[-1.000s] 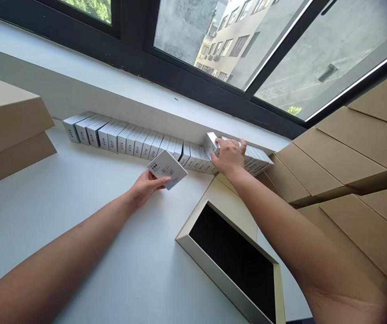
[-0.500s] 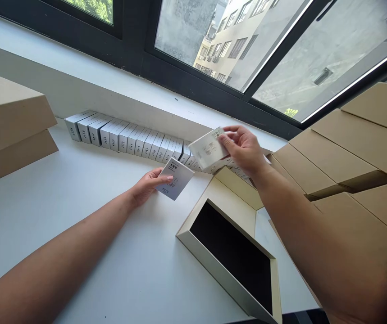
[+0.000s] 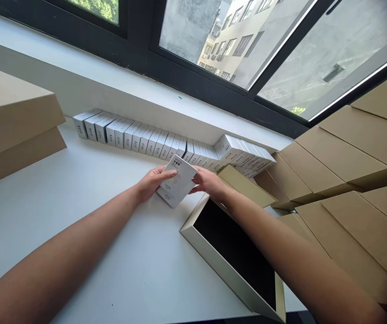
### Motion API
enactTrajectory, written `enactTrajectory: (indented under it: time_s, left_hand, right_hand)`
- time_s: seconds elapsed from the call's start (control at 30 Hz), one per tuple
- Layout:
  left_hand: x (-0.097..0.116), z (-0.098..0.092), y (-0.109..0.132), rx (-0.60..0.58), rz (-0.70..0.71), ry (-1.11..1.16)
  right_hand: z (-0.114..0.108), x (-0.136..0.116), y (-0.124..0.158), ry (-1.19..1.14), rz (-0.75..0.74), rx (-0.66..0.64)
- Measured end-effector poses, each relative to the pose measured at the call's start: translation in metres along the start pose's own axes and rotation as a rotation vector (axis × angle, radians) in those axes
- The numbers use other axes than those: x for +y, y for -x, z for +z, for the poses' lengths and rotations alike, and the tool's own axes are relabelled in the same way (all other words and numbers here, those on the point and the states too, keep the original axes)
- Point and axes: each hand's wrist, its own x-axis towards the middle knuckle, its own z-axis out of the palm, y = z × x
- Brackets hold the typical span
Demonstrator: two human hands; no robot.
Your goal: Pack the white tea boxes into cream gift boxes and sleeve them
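Observation:
Two thin white printed boxes [image 3: 177, 181] appear stacked together above the table, the lower one mostly hidden behind the upper. My left hand [image 3: 151, 182] is closed on their left side, its thumb on the printed face. My right hand [image 3: 208, 182] grips their right edge, with some fingers hidden behind. Just below my right forearm stands an open cream case [image 3: 220, 270] with a black interior; its lid [image 3: 247, 184] is folded back, partly covered by the forearm. Behind my hands runs a row of similar white boxes [image 3: 146, 140] standing on edge.
Brown cartons [image 3: 342, 157] are piled on the right, and more brown boxes [image 3: 14, 121] stand at the left. A white sill [image 3: 119, 85] and dark-framed window [image 3: 139, 40] lie behind the row. Everything sits on a white table [image 3: 112, 252].
My right hand has come down and left, bringing its white box onto the one in my left hand. The right end of the row now shows. The view has shifted slightly.

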Motion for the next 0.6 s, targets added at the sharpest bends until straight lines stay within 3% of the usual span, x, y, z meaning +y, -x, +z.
enactTrajectory:
  time_s: [0.13,0.37,0.6]
  left_hand:
    - [0.0017,0.0028,0.0004,0.014,0.02,0.014]
    - [0.0034,0.0048,0.0033,-0.021,-0.032,-0.098]
    - [-0.0007,-0.0009,-0.0007,0.068,-0.046,-0.038]
  right_hand:
    - [-0.0023,-0.0025,0.0043,-0.133,-0.007,-0.063]
    - [0.0051,-0.0028,0.007,0.225,-0.061,0.021]
    - [0.0033,-0.0014,0.0107,0.012,-0.105,0.044]
